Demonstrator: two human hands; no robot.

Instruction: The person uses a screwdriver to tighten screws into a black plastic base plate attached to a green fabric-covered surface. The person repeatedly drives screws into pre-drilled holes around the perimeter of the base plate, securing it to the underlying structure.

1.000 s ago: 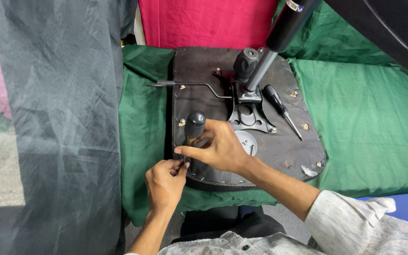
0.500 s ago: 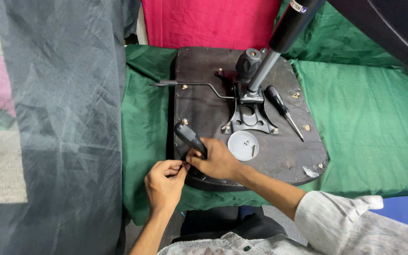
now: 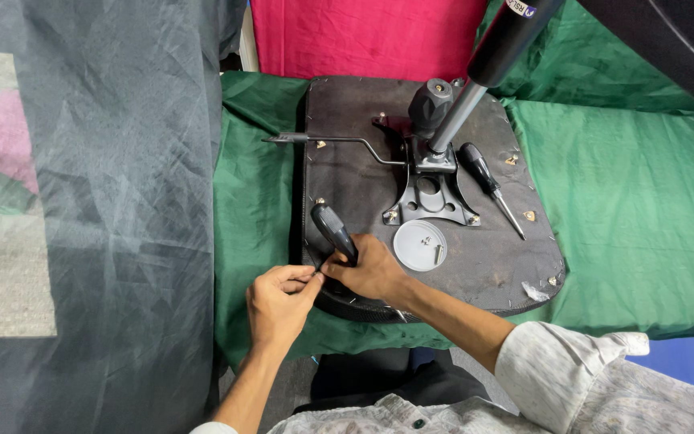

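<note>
An upturned black chair seat (image 3: 355, 181) lies on a green cloth (image 3: 636, 201), with a metal mechanism plate (image 3: 431, 197) and a gas-lift column (image 3: 475, 88) bolted at its middle. My right hand (image 3: 371, 269) grips a black-handled screwdriver (image 3: 333, 231) at the seat's near left edge, the handle tilted up and away. My left hand (image 3: 279, 301) pinches something small right at the tool's tip; what it is stays hidden by the fingers. Both hands touch at the seat rim.
A second screwdriver (image 3: 487, 185) lies right of the mechanism. A grey round lid (image 3: 420, 245) holds a few screws. A thin lever rod (image 3: 323, 141) sticks out left. Grey mesh fabric (image 3: 82, 209) hangs at left, red cloth (image 3: 363, 36) behind.
My right hand has slid down toward the near seat edge, and the screwdriver handle has tipped from upright to slanted. My left hand has stayed pinched at the tip.
</note>
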